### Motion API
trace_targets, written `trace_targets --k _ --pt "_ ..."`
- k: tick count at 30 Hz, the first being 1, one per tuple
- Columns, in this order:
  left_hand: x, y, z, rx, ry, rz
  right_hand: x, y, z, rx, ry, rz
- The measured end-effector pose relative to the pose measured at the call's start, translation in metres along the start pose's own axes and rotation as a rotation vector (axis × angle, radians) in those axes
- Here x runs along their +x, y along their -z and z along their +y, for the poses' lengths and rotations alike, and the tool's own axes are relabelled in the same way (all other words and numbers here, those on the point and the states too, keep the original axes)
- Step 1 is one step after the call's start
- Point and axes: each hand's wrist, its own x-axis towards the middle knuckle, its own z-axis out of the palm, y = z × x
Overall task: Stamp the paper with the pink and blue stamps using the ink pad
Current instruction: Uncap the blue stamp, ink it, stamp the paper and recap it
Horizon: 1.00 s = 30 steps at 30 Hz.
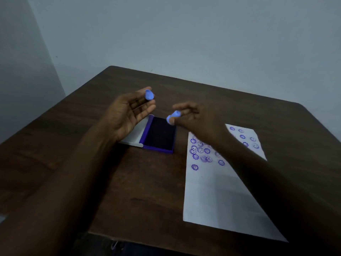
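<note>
My left hand (127, 111) is raised above the table, palm turned inward, and pinches a small blue cap-like piece (149, 94) at its fingertips. My right hand (195, 119) holds a blue stamp (173, 117) between thumb and fingers, just above the far right corner of the ink pad. The ink pad (159, 134) lies open on the table, dark inside a purple case, with its white lid (135, 134) folded out to the left. To its right lies a white paper (217, 191), whose far half bears several purple round prints. No pink stamp is visible.
The dark wooden table (55, 145) stands against a pale wall, with its far left corner rounded. Its near edge runs along the bottom of the view. The paper's near corner reaches close to that edge at the right.
</note>
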Motion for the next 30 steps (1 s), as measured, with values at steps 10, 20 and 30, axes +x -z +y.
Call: trace_targets --k 10,20,30 --pt "-0.002 -0.004 -0.002 0.01 0.007 -0.021 -0.094 0.039 0.024 -0.005 -0.12 0.092" --pt "-0.003 -0.007 -0.002 0.044 0.01 -0.027 -0.124 0.032 0.025 -0.13 -0.013 0.149" --pt "-0.001 -0.005 -0.003 0.042 0.019 -0.033 -0.125 0.028 0.031 -0.08 0.004 0.164"
